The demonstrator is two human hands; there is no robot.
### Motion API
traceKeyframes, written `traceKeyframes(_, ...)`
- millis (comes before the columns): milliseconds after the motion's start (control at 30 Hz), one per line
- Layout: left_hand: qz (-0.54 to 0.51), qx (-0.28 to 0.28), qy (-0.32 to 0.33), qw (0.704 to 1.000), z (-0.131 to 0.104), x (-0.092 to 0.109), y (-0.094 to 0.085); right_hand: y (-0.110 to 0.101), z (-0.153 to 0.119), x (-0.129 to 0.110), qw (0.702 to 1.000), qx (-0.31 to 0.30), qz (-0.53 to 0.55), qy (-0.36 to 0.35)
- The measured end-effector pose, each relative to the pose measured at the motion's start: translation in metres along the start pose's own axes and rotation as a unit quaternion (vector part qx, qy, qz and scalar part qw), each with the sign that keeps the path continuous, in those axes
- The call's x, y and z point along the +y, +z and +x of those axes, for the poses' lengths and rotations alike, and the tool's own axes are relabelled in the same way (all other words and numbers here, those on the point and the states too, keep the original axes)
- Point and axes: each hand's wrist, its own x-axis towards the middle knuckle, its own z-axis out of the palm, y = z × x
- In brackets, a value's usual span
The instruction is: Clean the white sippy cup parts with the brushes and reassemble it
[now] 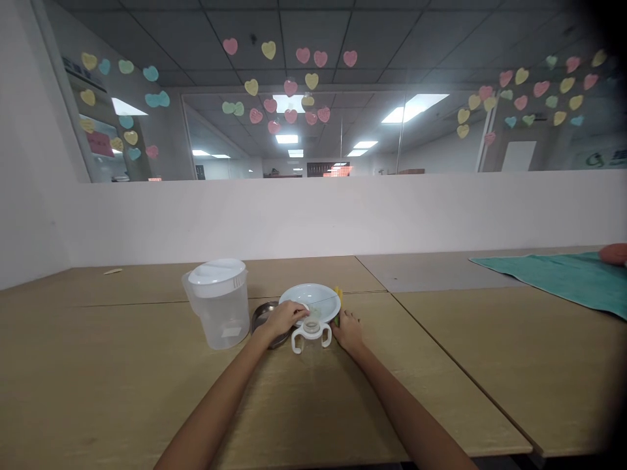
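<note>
My left hand reaches over the near left rim of a white plate, its fingers curled together. A small white piece shows at those fingertips, too small to name. Beside the plate's right edge, my right hand is closed near a slim green-and-yellow item, mostly hidden by the fingers and the plate. Between both hands stands a clear baby bottle without a lid, with a white two-handled ring around its neck. Behind my left wrist sits a round metal bowl, partly covered.
A translucent lidded pitcher stands left of the metal bowl. Far right lies a green cloth with an orange-pink object on it. A small flat stick rests at the back left. The wall rises behind the tables.
</note>
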Motion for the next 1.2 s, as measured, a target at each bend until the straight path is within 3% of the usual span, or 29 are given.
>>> traceKeyframes(167, 0.047, -0.007, -0.059, 0.997, -0.001, 0.004, 0.001, 0.001, 0.0, 0.001, 1.0, 0.0, -0.005, -0.001)
traceKeyframes(367, 0.056, 0.068, -0.13, 0.988, 0.007, 0.007, 0.013, 0.0, 0.0, -0.001, 1.0, 0.0, -0.004, 0.004)
traceKeyframes(667, 0.025, 0.116, -0.158, 0.98, 0.009, 0.001, 0.012, 0.002, 0.0, 0.0, 1.0, 0.002, -0.007, -0.001)
traceKeyframes(1000, -0.005, 0.103, -0.14, 0.985, 0.012, 0.012, -0.004, -0.004, -0.001, -0.002, 1.0, -0.006, -0.007, 0.001)
traceKeyframes(1100, -0.127, 0.098, -0.168, 0.973, 0.012, 0.019, -0.006, -0.004, -0.001, -0.002, 1.0, -0.006, -0.008, 0.001)
traceKeyframes(1200, -0.35, 0.116, -0.202, 0.907, 0.01, 0.023, -0.008, -0.004, -0.001, -0.001, 1.0, -0.011, -0.004, 0.004)
